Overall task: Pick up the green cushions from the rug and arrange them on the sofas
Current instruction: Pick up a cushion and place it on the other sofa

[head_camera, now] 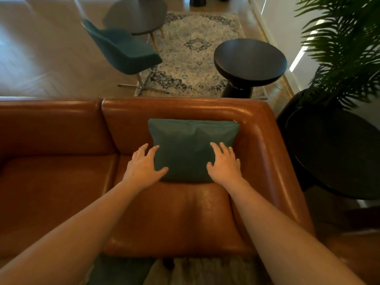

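Brown leather covers the sofa, which fills the middle of the view from the left edge to a rounded arm on the right. One green cushion stands on the right-hand seat, in the back right corner of the sofa. It leans upright against the backrest and sits just beside the right arm, with its seamed top edge reaching nearly to the top of the backrest.

Both bare hands are on it. The left hand lies over the cushion's lower left edge, with its thumb on the front face and its fingers spread wide and nearly straight along the side. The right hand rests flat on the lower right of the front face, fingers fanned wide and pointing toward the backrest. Neither hand curls round the fabric.

Behind the sofa's back edge, a patterned pale rug lies on the floor. A teal chair stands at its left side, and a round black side table at its right. A grey round table stands farther back. Past the sofa's right arm, a leafy plant rises from a dark pot. Below the sofa's front edge a dark green shape shows between the forearms, but I cannot tell what it is.
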The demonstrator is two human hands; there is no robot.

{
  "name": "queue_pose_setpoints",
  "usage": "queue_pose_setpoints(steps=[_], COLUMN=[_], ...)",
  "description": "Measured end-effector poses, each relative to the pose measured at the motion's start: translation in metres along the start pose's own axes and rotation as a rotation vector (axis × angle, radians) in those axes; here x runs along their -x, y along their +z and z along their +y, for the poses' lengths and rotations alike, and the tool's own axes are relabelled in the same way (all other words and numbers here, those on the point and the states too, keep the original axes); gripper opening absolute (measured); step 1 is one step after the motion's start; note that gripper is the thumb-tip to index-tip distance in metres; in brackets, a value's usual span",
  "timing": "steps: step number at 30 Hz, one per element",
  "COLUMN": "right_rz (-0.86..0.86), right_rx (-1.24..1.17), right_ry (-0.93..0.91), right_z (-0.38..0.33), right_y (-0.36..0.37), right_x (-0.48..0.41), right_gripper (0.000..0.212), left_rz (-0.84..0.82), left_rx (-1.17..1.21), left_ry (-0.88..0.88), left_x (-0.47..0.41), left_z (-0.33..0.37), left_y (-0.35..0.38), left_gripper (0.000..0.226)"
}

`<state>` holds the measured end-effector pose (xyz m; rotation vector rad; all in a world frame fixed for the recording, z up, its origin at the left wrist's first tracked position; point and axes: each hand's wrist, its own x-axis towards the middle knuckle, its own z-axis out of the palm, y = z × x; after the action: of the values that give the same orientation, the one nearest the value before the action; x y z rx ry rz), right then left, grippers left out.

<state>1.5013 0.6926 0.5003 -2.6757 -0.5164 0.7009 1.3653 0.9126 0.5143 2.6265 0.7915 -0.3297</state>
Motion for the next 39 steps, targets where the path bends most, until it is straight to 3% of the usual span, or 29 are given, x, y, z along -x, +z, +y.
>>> queue_pose_setpoints(steps=[24, 39], right_rz=[-0.049, -0.146], right_rx=[0.056, 0.059], right_ry=[-0.225, -0.244], right_z=[0.051, -0.012], right_y=[0.011, 0.122], right_x=[0.191, 0.303], right_gripper=[0.085, 0.086], left_rz=[0.14, 0.1], left_rx=[-0.005, 0.026], left_ry=[-0.132, -0.213], left_x=[0.233, 0.358], left_z=[0.036, -0.089], left_y=[0.057, 0.072], left_gripper=[0.09, 0.092])
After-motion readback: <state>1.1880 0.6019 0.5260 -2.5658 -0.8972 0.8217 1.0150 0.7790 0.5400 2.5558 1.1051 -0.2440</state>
